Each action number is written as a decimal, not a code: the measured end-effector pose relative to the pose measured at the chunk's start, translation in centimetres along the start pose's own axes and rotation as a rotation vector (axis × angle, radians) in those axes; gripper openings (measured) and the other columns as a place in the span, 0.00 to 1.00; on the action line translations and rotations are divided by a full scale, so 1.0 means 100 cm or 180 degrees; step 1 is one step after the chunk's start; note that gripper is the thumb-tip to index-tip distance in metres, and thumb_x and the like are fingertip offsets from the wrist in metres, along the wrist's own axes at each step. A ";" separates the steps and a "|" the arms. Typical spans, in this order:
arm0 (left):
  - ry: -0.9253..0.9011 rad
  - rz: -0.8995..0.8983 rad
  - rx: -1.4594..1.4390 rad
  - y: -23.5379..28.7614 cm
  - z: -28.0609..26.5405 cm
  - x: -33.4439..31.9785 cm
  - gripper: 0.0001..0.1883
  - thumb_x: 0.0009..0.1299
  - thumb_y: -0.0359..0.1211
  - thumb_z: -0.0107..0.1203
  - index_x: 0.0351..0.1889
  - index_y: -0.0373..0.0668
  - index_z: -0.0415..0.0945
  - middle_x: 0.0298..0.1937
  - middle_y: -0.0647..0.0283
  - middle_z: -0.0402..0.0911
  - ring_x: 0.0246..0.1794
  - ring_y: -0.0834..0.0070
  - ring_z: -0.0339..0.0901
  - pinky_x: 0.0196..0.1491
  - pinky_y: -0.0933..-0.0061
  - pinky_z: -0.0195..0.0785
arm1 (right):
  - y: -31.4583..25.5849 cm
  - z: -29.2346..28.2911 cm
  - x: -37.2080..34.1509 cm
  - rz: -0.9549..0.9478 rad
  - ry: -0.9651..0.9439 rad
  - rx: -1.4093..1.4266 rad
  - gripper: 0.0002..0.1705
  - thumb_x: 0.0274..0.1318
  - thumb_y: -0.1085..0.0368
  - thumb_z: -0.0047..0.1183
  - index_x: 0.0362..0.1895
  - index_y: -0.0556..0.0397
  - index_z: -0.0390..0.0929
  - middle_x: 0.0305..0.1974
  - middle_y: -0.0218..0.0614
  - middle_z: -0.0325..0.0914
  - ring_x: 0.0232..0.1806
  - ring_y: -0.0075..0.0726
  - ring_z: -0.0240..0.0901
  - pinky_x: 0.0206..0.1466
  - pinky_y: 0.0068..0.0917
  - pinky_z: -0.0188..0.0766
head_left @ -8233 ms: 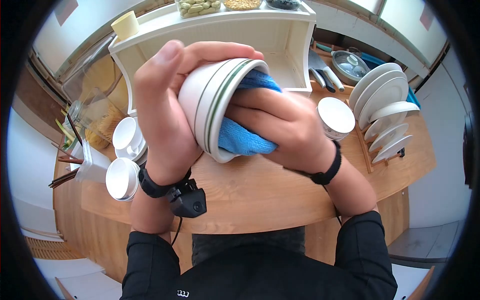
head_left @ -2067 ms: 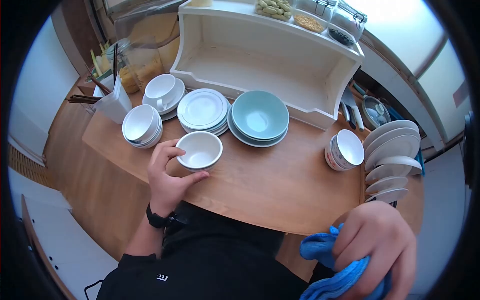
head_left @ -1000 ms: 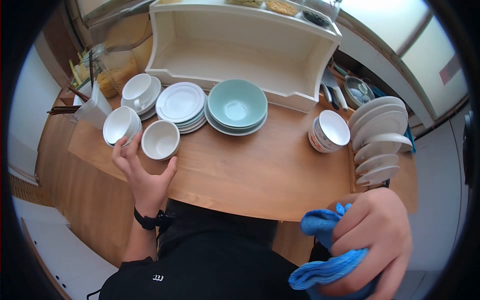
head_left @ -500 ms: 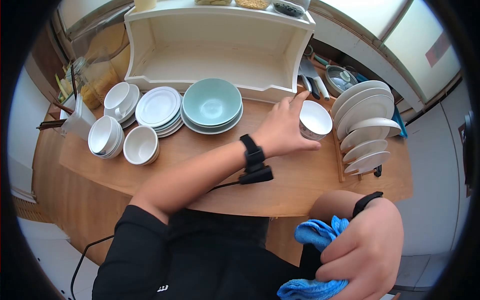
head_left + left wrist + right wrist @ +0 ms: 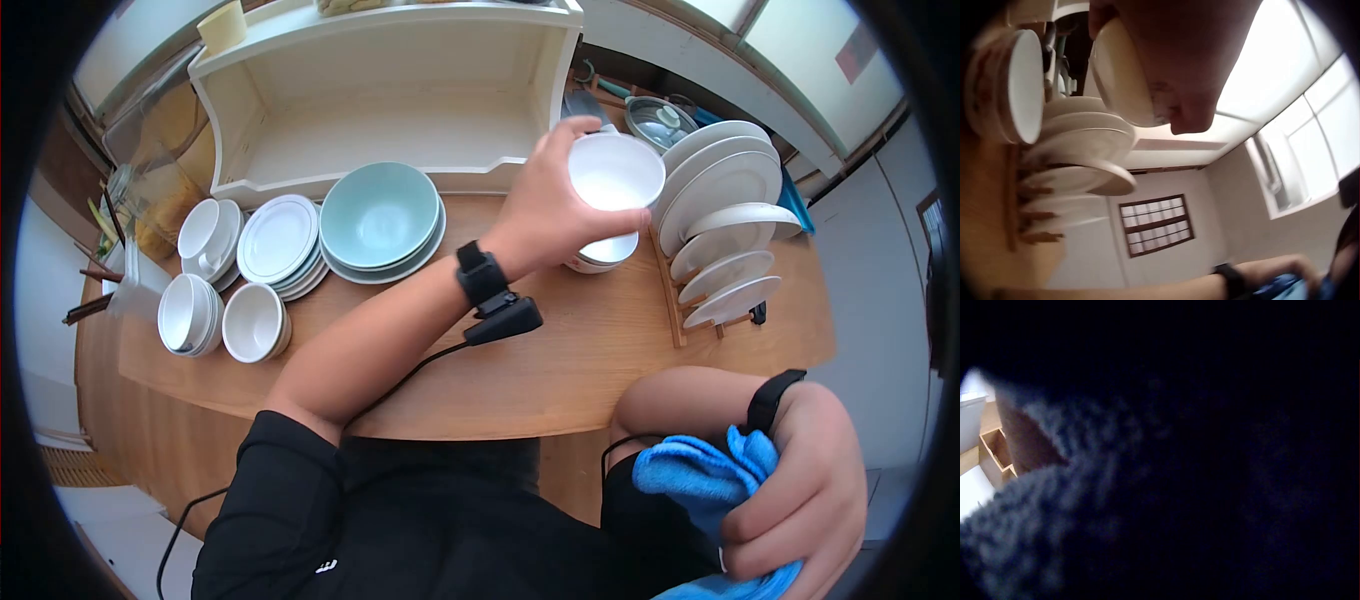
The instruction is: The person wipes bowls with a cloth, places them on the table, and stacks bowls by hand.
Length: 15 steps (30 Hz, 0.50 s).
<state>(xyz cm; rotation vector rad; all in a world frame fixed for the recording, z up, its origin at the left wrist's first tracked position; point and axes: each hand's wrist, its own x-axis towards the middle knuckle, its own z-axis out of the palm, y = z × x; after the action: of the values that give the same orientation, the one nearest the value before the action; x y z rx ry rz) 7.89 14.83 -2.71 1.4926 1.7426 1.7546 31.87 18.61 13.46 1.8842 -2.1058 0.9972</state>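
Note:
My left hand [image 5: 550,210] grips a white bowl [image 5: 617,172] by its side, thumb in front and fingers behind. It is raised above the small stack of patterned white bowls [image 5: 607,254] on the right of the table. In the left wrist view the held bowl [image 5: 1121,75] is tilted in the fingers, apart from the stacked bowls [image 5: 1025,87]. Low at the right, near my lap, my right hand [image 5: 815,490] clutches a bunched blue cloth [image 5: 700,478]. Dark, blurred cloth folds [image 5: 1029,531] fill much of the right wrist view.
Plates stand in a wooden dish rack [image 5: 672,290] right of the bowls. Along the left are a pale green bowl [image 5: 380,215], stacked plates [image 5: 275,238], a cup [image 5: 203,235], white bowls [image 5: 185,315] and a single bowl [image 5: 253,322]. A white shelf [image 5: 370,95] stands behind.
Earlier both hands held a striped bowl with the cloth inside. My left hand then released a bowl at the left, crossed rightward and lifted one off the right stack. The right hand kept the cloth.

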 end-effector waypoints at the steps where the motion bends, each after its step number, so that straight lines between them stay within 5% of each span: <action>1: -0.0071 0.0036 -0.0828 0.006 -0.008 0.002 0.55 0.58 0.49 0.77 0.77 0.33 0.59 0.66 0.47 0.76 0.67 0.59 0.77 0.68 0.61 0.72 | -0.005 -0.004 -0.006 0.0002 -0.0067 0.0017 0.11 0.65 0.76 0.46 0.30 0.51 0.76 0.37 0.33 0.76 0.34 0.37 0.80 0.40 0.29 0.78; 3: -0.0399 -0.0405 -0.2302 0.025 -0.030 0.003 0.48 0.65 0.51 0.71 0.74 0.28 0.63 0.63 0.48 0.79 0.63 0.65 0.79 0.66 0.65 0.73 | 0.001 -0.022 -0.011 0.0171 0.0167 0.0122 0.13 0.65 0.79 0.50 0.35 0.49 0.84 0.40 0.32 0.82 0.37 0.36 0.82 0.40 0.28 0.79; 5: -0.0501 -0.0306 -0.2772 0.051 -0.054 -0.017 0.43 0.72 0.58 0.60 0.69 0.27 0.69 0.60 0.51 0.83 0.60 0.69 0.81 0.63 0.69 0.74 | 0.024 -0.039 -0.020 -0.0311 0.0561 0.0067 0.07 0.62 0.69 0.64 0.44 0.52 0.86 0.38 0.41 0.84 0.38 0.41 0.84 0.46 0.42 0.86; 6: -0.0493 -0.0250 -0.2755 0.060 -0.067 -0.029 0.43 0.72 0.58 0.60 0.69 0.27 0.69 0.60 0.51 0.83 0.60 0.69 0.81 0.63 0.69 0.74 | 0.016 -0.058 -0.032 0.0080 0.0526 0.0157 0.12 0.62 0.65 0.67 0.49 0.50 0.86 0.42 0.40 0.85 0.41 0.41 0.85 0.48 0.43 0.87; 7: -0.0577 -0.0045 -0.2581 0.068 -0.081 -0.040 0.46 0.73 0.62 0.53 0.74 0.31 0.65 0.66 0.48 0.79 0.62 0.59 0.80 0.61 0.57 0.76 | 0.008 -0.073 -0.043 0.0467 0.0485 0.0238 0.17 0.62 0.62 0.69 0.54 0.48 0.85 0.47 0.39 0.86 0.45 0.40 0.85 0.49 0.44 0.88; 8: -0.0654 0.0155 -0.2405 0.075 -0.094 -0.047 0.49 0.74 0.67 0.46 0.78 0.34 0.61 0.72 0.46 0.75 0.65 0.49 0.79 0.60 0.46 0.79 | 0.040 -0.030 -0.032 -0.0066 0.2259 0.0063 0.21 0.63 0.61 0.69 0.58 0.50 0.83 0.52 0.41 0.85 0.49 0.42 0.85 0.54 0.47 0.87; 9: -0.0640 0.0208 -0.2386 0.080 -0.105 -0.052 0.49 0.74 0.67 0.46 0.78 0.34 0.61 0.72 0.46 0.75 0.65 0.49 0.79 0.60 0.46 0.79 | 0.076 0.018 -0.029 -0.0638 0.4028 -0.0101 0.25 0.63 0.60 0.69 0.63 0.51 0.81 0.58 0.43 0.84 0.53 0.43 0.85 0.58 0.50 0.85; 11: -0.0502 -0.0071 -0.2300 0.089 -0.120 -0.059 0.52 0.72 0.71 0.45 0.78 0.34 0.62 0.72 0.46 0.74 0.65 0.47 0.79 0.55 0.38 0.80 | 0.089 0.008 -0.027 0.1198 0.4786 -0.0947 0.33 0.61 0.59 0.72 0.67 0.55 0.78 0.62 0.50 0.82 0.61 0.47 0.82 0.68 0.52 0.78; 13: -0.0631 -0.0206 -0.2359 0.096 -0.133 -0.059 0.55 0.72 0.75 0.43 0.78 0.34 0.62 0.73 0.47 0.75 0.68 0.49 0.77 0.62 0.42 0.77 | 0.112 -0.005 0.003 0.1696 0.3219 -0.2859 0.37 0.60 0.58 0.72 0.70 0.60 0.75 0.66 0.57 0.78 0.68 0.52 0.77 0.74 0.53 0.71; 15: -0.0249 -0.0082 -0.1828 0.088 -0.142 -0.059 0.56 0.72 0.77 0.41 0.78 0.35 0.62 0.72 0.47 0.76 0.71 0.52 0.75 0.70 0.47 0.72 | 0.130 -0.007 0.019 0.1475 0.3133 -0.2851 0.39 0.58 0.56 0.73 0.69 0.60 0.75 0.66 0.58 0.77 0.69 0.53 0.76 0.74 0.53 0.71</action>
<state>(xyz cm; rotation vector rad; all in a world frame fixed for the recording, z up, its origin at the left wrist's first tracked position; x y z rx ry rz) 3.68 -0.31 5.48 1.2525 1.0756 1.9287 19.24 17.30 10.08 0.3499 -1.8185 0.6210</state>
